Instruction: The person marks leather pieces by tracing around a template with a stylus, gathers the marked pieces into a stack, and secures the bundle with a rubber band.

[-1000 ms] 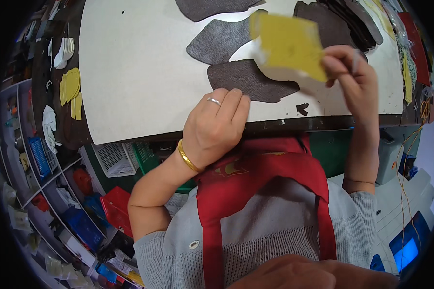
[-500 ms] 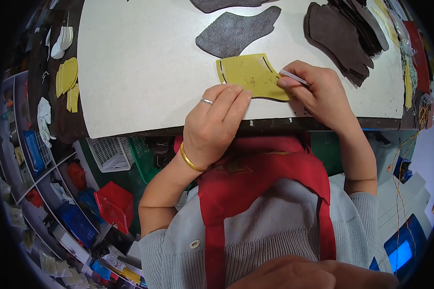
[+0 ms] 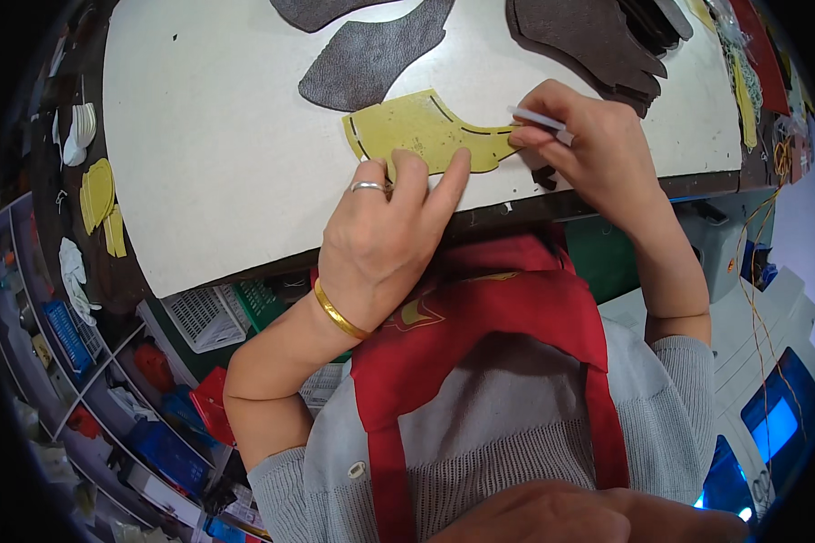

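A yellow pattern piece point(image 3: 417, 136) with dark slots along its edges lies near the table's front edge. Dark edging shows along its lower side. My left hand point(image 3: 385, 222), with a ring and a gold bangle, rests on it with its fingers spread and the tips pressing its near side. In the fingers of my right hand point(image 3: 589, 136) is a slim white pen-like stick point(image 3: 536, 118), held at the pattern's narrow right end. Those fingertips touch or nearly touch that end; the stick's working tip is hidden. Beyond the pattern lies a dark brown leather piece point(image 3: 371, 59).
Another leather piece point(image 3: 321, 11) lies at the far edge of view. Stacked brown pieces point(image 3: 580, 41) sit at the back right. Small dark scraps point(image 3: 545, 176) are by my right hand. Yellow shapes point(image 3: 98, 195) and a white glove point(image 3: 74, 271) lie at the left, above shelves point(image 3: 91, 380).
The view has shifted, so the table's contents sit further left. My left fingers have spread apart. The pattern's narrow end now shows, with my right hand and the white stick at it.
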`<state>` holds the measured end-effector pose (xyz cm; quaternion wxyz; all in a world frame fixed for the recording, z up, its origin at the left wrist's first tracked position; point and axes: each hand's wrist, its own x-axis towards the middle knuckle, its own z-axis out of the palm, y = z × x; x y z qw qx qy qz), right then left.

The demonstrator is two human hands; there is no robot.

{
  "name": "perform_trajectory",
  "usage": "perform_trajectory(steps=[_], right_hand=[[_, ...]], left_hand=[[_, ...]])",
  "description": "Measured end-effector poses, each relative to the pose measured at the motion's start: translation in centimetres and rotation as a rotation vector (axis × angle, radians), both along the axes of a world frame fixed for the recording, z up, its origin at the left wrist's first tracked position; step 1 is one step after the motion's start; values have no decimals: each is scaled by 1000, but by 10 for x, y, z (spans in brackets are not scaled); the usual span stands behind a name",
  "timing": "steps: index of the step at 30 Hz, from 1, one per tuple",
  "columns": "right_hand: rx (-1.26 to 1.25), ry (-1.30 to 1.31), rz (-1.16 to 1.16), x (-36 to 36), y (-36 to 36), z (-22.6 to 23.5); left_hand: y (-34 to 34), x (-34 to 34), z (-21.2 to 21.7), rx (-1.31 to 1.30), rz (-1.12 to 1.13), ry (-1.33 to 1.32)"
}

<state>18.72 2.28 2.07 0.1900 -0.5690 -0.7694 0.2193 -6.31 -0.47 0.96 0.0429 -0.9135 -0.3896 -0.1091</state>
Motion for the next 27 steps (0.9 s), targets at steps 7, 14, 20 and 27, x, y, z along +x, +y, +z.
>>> perform_trajectory(steps=[7, 14, 20, 27], right_hand=[[286, 135, 15, 4, 23, 11], [-59, 261, 481, -76, 49, 13], [106, -53, 604, -105, 66, 4], [167, 197, 264, -68, 60, 6]], left_hand=[[-7, 17, -7, -13, -26, -60], [-17, 23, -18, 105, -11, -152], [-21, 24, -17, 49, 5, -163], [-15, 30, -10, 91, 78, -126]])
